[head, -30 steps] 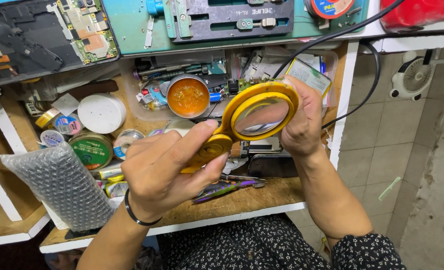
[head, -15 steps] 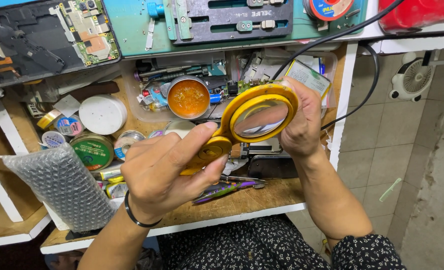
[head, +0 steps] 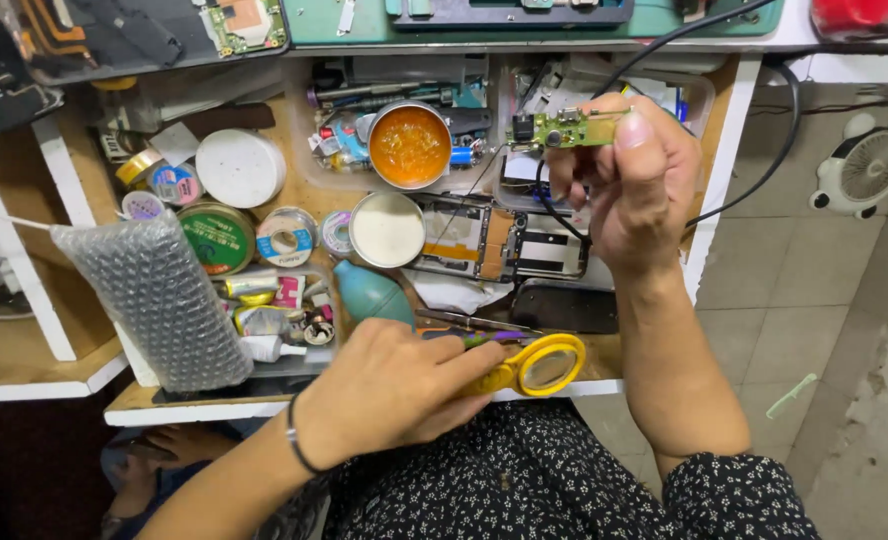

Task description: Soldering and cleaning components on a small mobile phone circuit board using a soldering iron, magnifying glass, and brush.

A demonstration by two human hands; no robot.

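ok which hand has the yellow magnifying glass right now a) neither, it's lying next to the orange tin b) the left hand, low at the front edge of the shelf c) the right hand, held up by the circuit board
b: the left hand grips the handle of the yellow magnifying glass low at the front edge of the shelf, while the right hand holds up only the small green circuit board.

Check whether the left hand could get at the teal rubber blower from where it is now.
Probably yes. The left hand lies just below the teal blower with nothing between them, but it holds the yellow magnifier, which it would likely have to set down first.
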